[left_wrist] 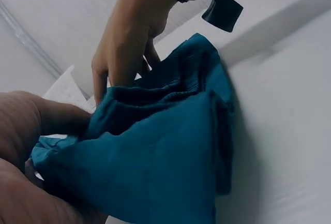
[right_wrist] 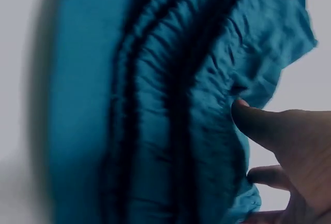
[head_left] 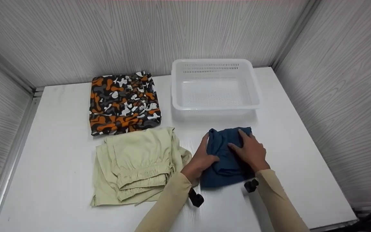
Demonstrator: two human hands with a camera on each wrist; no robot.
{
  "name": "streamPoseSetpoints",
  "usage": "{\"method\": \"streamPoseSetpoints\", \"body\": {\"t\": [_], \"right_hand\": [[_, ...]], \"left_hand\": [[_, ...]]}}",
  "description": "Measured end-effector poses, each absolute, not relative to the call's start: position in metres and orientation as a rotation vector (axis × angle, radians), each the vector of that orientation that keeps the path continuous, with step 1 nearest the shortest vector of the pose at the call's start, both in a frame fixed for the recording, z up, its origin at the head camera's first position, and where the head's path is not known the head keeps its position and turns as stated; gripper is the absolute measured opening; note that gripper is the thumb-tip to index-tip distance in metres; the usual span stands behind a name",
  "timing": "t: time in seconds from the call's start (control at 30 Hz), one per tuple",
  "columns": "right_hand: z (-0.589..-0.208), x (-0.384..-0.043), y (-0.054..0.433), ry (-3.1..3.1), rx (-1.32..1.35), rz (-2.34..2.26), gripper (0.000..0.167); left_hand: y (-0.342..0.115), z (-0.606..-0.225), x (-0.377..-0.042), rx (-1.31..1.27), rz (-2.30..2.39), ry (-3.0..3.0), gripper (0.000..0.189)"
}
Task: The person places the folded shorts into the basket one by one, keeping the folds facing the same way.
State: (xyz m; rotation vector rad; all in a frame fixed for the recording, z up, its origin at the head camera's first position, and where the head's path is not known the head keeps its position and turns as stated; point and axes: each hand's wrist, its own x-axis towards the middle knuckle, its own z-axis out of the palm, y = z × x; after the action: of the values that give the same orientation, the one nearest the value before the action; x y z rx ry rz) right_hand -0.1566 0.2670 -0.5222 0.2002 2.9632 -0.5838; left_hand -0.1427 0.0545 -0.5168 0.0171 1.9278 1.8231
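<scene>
From my remote station I see a dark teal-blue fabric garment [head_left: 219, 181], folded into a thick, creased bundle with gathered layers, lying just in front of the white rectangular perforated plastic basket [head_left: 216, 108]. The left hand [head_left: 201, 160] grips one side, the right hand [head_left: 252, 150] the opposite side, thumbs on top.

Light observed as even and diffuse; I note soft shadow beneath the basket [head_left: 216, 108] and faint sheen on the tabletop [head_left: 221, 214], lower centre. Right-wrist view: blue cloth [right_wrist: 83, 105] blurred at frame left; right hand [right_wrist: 307, 154] dim.
</scene>
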Motion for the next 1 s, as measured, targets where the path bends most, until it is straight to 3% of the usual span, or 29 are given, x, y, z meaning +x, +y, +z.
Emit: {"method": "streamPoseSetpoints", "body": {"t": [0.13, 0.37, 0.47, 0.53, 0.6, 0.7, 0.83, 1.0], "right_hand": [[-0.52, -0.158, 0.27, 2.862, 0.261, -0.952, 0.082], [-0.518, -0.161, 0.275, 2.23, 0.631, -1.641, 0.104], [-0.516, -0.163, 0.273, 2.013, 0.644, -1.777, 0.099], [-0.517, -0.164, 0.27, 1.935, 0.607, -1.812, 0.083], [-0.519, -0.163, 0.265, 1.892, 0.552, -1.828, 0.067], [-0.522, -0.158, 0.259, 1.92, 0.423, -1.781, 0.063], [-0.524, -0.146, 0.255, 2.036, 0.229, -1.695, 0.089], [-0.53, -0.138, 0.249, 2.156, 0.124, -1.658, 0.091]], "left_hand": [[0.043, -0.513, -0.145, -0.111, 1.887, 1.938, 0.097], [0.014, -0.512, -0.145, -0.306, 2.069, 1.804, 0.074], [0.007, -0.511, -0.144, -0.334, 2.153, 1.718, 0.061], [0.003, -0.51, -0.142, -0.326, 2.194, 1.661, 0.057], [-0.001, -0.509, -0.14, -0.305, 2.225, 1.578, 0.058], [-0.006, -0.508, -0.136, -0.283, 2.213, 1.505, 0.075], [-0.014, -0.507, -0.131, -0.22, 2.129, 1.506, 0.096], [-0.02, -0.508, -0.126, -0.135, 1.985, 1.695, 0.103]]}}
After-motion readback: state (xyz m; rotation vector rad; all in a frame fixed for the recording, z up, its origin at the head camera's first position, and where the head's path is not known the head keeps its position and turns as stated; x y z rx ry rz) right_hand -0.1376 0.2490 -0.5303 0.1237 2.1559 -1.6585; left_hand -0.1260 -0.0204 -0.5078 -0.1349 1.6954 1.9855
